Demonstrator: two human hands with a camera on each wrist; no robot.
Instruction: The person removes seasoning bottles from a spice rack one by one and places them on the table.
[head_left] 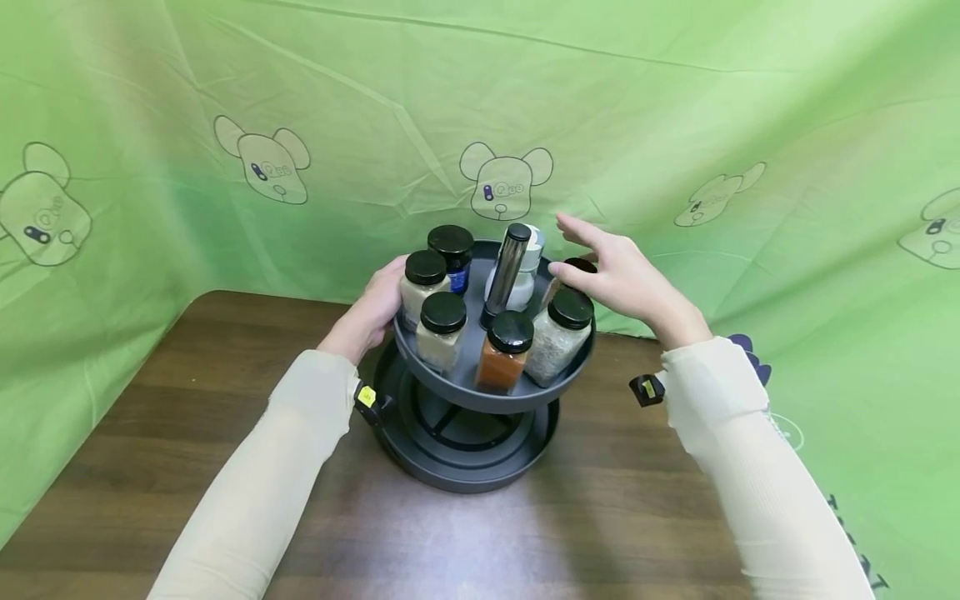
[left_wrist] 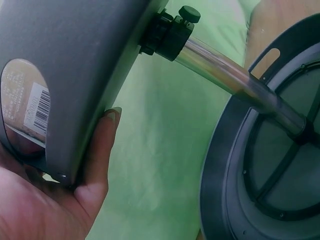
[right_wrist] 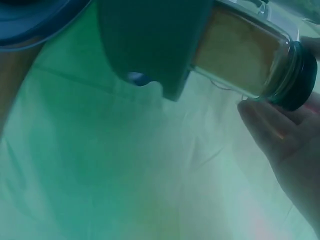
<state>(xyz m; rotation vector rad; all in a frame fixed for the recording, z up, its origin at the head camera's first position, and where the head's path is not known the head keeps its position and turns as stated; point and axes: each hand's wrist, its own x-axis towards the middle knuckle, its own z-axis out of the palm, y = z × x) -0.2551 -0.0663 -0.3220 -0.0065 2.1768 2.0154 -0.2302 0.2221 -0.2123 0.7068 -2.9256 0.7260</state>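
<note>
Standing on the wooden surface [head_left: 615,500], a two-tier grey stand [head_left: 438,477] is observed, its upper tray [head_left: 491,403] loaded with black-lidded jars placed near the rim. The left side of the upper tray is gripped by the left hand [head_left: 371,308], whose fingers are closed round the wall. A brown-filled jar [right_wrist: 237,52], seated at the tray's right side, is flanked by the right hand [head_left: 626,271]; thumb and forefinger are spread straight about the lid [head_left: 581,265], and contact cannot be confirmed. Just beside it, a jar of pale grains [head_left: 555,350] is noted, then an orange jar [head_left: 501,367] near the front edge. Tray floor is exposed between the front jars and a dark post [head_left: 507,271]. The gap between tiers is spanned by a chrome column [left_wrist: 225,65]. The lower tray [head_left: 487,482] is bordered by wood at both sides and in front; green cloth [head_left: 337,242] is hung behind.
</note>
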